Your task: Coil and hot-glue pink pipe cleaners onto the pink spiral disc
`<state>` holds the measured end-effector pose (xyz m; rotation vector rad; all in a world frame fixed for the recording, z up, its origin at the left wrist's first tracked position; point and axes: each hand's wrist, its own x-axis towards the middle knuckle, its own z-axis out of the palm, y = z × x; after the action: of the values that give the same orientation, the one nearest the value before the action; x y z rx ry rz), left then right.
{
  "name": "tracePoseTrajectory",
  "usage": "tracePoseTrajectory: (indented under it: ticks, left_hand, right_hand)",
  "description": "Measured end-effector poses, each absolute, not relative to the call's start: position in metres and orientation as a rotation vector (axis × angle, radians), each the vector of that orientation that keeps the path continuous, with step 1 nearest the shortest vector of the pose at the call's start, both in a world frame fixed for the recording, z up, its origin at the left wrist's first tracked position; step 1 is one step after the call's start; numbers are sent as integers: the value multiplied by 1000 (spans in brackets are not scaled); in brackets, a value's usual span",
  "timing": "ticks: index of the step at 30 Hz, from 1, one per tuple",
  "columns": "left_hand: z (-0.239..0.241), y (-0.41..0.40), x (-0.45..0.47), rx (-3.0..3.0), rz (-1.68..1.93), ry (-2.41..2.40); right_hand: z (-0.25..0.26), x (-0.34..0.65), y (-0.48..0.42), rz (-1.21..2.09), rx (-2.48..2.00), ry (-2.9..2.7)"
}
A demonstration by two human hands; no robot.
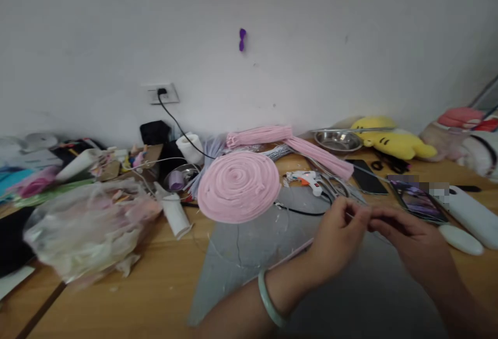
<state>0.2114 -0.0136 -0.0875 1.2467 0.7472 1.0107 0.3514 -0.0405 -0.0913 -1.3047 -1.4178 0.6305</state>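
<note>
One pink chenille spiral disc (238,187) is seen finished, lying flat on the counter (155,287) at the far edge of the grey mat (249,251). Bundles of unused pink stems (288,141) are left behind it, so more winding is judged to remain. A glue gun (309,179) is laid just right of the disc, untouched.

Both hands are held together over the mat. The left hand (336,240) is curled, thumb and fingertips pinched on a thin pale stem (288,258) that trails down-left across the mat. The right hand (404,235) is closed likewise, fingertips brought against those of the left; whether the same stem is gripped cannot be told, owing to blur. A green bangle (270,300) is worn on the left wrist.
</note>
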Motion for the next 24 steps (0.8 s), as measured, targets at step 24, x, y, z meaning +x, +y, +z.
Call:
tracePoseTrajectory:
  ticks: [24]
  left_hand:
    - [-130,-27,136,1648,752,1244]
  right_hand:
    - [-95,311,-10,1101,-1290,-2020]
